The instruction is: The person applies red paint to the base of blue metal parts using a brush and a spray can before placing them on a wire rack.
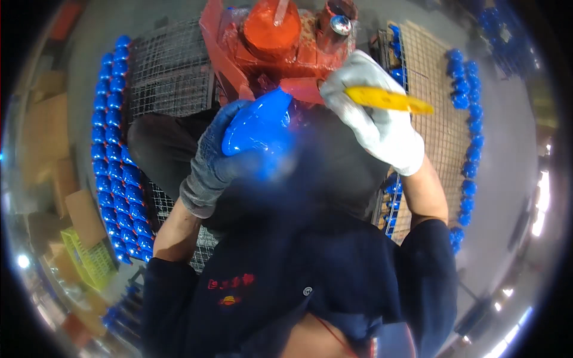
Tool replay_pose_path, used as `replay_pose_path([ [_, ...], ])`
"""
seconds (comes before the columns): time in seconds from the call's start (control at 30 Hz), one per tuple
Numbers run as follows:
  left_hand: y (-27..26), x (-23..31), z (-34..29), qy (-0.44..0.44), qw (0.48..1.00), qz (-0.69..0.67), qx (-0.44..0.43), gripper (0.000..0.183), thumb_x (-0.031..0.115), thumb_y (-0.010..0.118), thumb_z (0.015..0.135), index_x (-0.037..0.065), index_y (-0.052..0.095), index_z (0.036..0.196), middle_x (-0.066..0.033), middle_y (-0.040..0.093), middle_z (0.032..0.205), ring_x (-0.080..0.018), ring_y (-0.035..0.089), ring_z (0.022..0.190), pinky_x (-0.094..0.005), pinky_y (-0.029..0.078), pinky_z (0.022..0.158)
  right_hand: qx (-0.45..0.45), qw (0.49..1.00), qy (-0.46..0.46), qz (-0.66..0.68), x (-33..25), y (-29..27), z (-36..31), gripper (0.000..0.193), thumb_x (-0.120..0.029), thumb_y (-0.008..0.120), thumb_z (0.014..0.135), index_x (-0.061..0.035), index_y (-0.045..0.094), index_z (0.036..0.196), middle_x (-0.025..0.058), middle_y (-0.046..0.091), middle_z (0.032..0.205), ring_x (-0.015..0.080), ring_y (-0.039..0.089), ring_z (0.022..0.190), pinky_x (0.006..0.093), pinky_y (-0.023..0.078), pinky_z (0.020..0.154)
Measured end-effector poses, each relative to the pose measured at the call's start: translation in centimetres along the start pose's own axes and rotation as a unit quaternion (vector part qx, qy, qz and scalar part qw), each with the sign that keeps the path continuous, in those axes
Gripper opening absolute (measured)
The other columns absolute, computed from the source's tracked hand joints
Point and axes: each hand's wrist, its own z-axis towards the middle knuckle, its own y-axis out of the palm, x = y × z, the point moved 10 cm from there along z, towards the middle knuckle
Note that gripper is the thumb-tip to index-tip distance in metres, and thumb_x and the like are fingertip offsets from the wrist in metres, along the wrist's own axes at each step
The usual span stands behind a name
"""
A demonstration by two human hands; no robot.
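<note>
In a grey glove, my left hand (pixel 218 158) is closed around a glossy blue moulded piece (pixel 259 128), rounded with a pointed upper end. The piece is tilted above my lap, and its lower part is blurred. My right hand (pixel 376 116), in a white glove, grips a paintbrush (pixel 388 100) by its yellow handle. The handle's tail points right, while the glove mostly hides the working end. That end is near a red sheet-like edge, right of the blue piece and apart from it.
Ahead stands a red-smeared tray (pixel 227 53) with a tub of red paint (pixel 271 30) and a metal can (pixel 334 33). Wire racks (pixel 170 71) flank my legs. Rows of blue pieces (pixel 113 149) line the left; more blue pieces (pixel 471 125) stand right. A yellow crate (pixel 89 259) lies lower left.
</note>
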Motion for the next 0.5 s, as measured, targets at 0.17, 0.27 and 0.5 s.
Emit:
replay_pose_path([
  [0.17, 2.4, -2.8, -1.5, -0.116, 0.894, -0.431, -0.018, 0.098, 0.067, 0.068, 0.085, 0.004, 0.036, 0.153, -0.0186, 0.050, 0.148, -0.0323, 0.056, 0.128, -0.0464, 0.052, 0.106, 0.086, 0.991, -0.046, 0.093, 2.0, -1.0, -1.5, 0.021, 0.000, 0.076, 0.079, -0.0052, 0.068, 0.098, 0.0083, 0.070, 0.095, 0.0263, 0.061, 0.087, 0.0370, 0.050, 0.081],
  [0.27, 4.4, -6.5, -1.4, -0.185, 0.726, -0.650, -0.126, 0.092, 0.056, 0.067, 0.088, 0.000, 0.033, 0.152, -0.0235, 0.053, 0.137, -0.0341, 0.066, 0.093, -0.0460, 0.055, 0.080, 0.154, 0.967, -0.037, 0.197, 5.5, -0.1, -3.0, 0.024, 0.004, 0.077, 0.076, -0.0022, 0.068, 0.097, 0.0117, 0.066, 0.093, 0.0257, 0.061, 0.088, 0.0359, 0.050, 0.080],
  [0.5, 10.6, 0.5, -1.8, -0.102, 0.412, -0.813, -0.399, 0.058, 0.033, 0.056, 0.102, 0.002, 0.040, 0.148, -0.0144, 0.065, 0.096, -0.0221, 0.065, 0.058, -0.0324, 0.046, 0.042, 0.247, 0.798, 0.093, 0.542, 13.7, 6.4, -5.2, 0.016, 0.004, 0.073, 0.085, -0.0030, 0.067, 0.099, 0.0111, 0.062, 0.101, 0.0242, 0.063, 0.088, 0.0368, 0.053, 0.079],
])
